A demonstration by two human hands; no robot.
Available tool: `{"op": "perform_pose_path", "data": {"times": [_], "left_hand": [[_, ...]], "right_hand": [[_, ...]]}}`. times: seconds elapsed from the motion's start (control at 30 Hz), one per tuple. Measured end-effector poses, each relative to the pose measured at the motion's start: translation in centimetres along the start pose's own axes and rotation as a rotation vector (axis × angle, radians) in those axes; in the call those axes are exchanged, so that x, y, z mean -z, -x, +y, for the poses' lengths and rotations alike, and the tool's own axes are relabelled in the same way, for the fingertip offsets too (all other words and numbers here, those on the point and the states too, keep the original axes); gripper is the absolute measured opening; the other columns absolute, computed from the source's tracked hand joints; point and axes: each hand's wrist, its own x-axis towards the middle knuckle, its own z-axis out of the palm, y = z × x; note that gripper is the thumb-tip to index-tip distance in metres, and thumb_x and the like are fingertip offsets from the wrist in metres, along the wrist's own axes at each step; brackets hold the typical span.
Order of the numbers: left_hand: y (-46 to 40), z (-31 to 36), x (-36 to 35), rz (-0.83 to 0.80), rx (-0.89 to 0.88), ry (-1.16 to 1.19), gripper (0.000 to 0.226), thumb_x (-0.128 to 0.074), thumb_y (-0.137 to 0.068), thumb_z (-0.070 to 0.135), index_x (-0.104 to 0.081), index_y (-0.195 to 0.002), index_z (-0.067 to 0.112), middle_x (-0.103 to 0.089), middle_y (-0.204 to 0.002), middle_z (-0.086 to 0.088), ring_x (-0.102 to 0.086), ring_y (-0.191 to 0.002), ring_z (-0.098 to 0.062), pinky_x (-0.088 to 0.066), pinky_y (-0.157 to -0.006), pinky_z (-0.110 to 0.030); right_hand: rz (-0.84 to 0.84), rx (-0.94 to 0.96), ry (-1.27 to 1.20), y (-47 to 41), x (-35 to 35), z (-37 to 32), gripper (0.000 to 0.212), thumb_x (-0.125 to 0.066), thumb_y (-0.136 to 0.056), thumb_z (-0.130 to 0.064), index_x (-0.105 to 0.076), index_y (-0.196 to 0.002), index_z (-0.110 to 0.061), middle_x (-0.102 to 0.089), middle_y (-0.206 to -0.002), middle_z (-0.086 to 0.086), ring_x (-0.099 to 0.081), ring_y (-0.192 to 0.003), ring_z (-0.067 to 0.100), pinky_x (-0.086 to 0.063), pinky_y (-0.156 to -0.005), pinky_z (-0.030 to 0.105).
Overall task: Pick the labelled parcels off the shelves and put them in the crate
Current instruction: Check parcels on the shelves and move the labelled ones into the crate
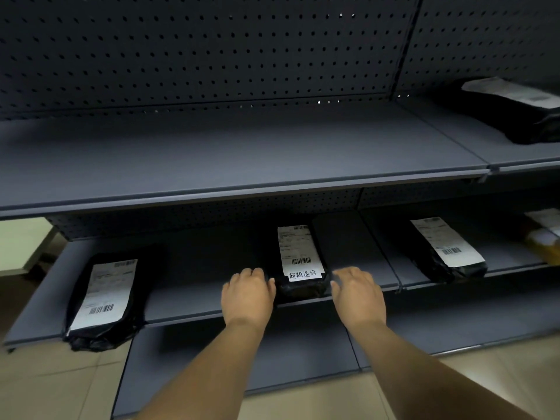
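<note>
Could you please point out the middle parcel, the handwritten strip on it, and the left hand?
middle parcel (298, 247): head view, on its white label.
handwritten strip (303, 274): head view, its centre.
left hand (248, 294): head view, its back.

Dark lower shelf (197, 301) carried three black labelled parcels: left (101, 301), middle (301, 265), right (448, 250); upper shelf (242, 153) carried one (515, 110).

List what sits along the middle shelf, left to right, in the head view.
Left parcel → left hand → middle parcel with the handwritten strip → right hand → right parcel → yellowish parcel at the frame edge.
</note>
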Motion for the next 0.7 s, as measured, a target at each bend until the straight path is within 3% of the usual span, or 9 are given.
{"op": "perform_pose_path", "data": {"times": [0.17, 0.33, 0.43, 0.53, 0.7], "left_hand": [[-1.1, -0.1, -0.6, -0.067, 0.05, 0.064, 0.035, -0.04, -0.097, 0.04, -0.06, -0.113, 0.017, -0.063, -0.106, -0.002, -0.057, -0.099, -0.019, -0.044, -0.08, -0.031], [-2.2, 0.3, -1.3, -0.207, 0.222, 0.229, 0.037, -0.041, -0.097, 0.038, -0.061, -0.089, 0.009, -0.065, -0.093, -0.01, -0.06, -0.085, -0.025, -0.047, -0.069, -0.032], [-3.3, 0.5, -2.2, -0.284, 0.36, 0.38, 0.037, -0.041, -0.098, 0.038, -0.057, -0.081, 0.009, -0.066, -0.089, -0.012, -0.056, -0.075, -0.024, -0.041, -0.062, -0.028], [-4.3, 0.7, -3.5, -0.328, 0.451, 0.519, 0.037, -0.041, -0.098, 0.036, -0.059, -0.086, 0.006, -0.066, -0.096, -0.015, -0.052, -0.077, -0.023, -0.039, -0.066, -0.027], [-5.4, 1.2, -5.8, -0.308, 0.546, 0.728, 0.041, -0.044, -0.097, 0.036, -0.064, -0.106, 0.002, -0.065, -0.108, -0.018, -0.059, -0.101, -0.032, -0.046, -0.083, -0.032]], "right_hand": [[-0.014, -0.12, -0.137, -1.1, -0.9, -0.6, 0.034, -0.047, -0.096, -0.03, -0.056, -0.127, -0.019, -0.057, -0.127, 0.0, -0.048, -0.117, 0.02, -0.044, -0.092, 0.033], [-0.077, -0.181, -0.204, -2.3, -1.7, -0.7, 0.035, -0.047, -0.097, -0.03, -0.054, -0.129, -0.018, -0.056, -0.128, 0.003, -0.05, -0.116, 0.022, -0.046, -0.09, 0.035], [-0.136, -0.251, -0.309, -3.4, -2.2, -0.4, 0.036, -0.048, -0.096, -0.029, -0.054, -0.129, -0.015, -0.056, -0.128, 0.007, -0.052, -0.116, 0.024, -0.047, -0.091, 0.036], [-0.234, -0.345, -0.431, -4.5, -2.9, 0.1, 0.04, -0.047, -0.097, -0.029, -0.049, -0.133, -0.012, -0.056, -0.131, 0.009, -0.053, -0.117, 0.026, -0.044, -0.091, 0.033], [-0.346, -0.449, -0.651, -6.3, -4.4, 1.0, 0.043, -0.045, -0.098, -0.027, -0.046, -0.135, -0.005, -0.053, -0.135, 0.015, -0.049, -0.123, 0.03, -0.039, -0.099, 0.035]]}}
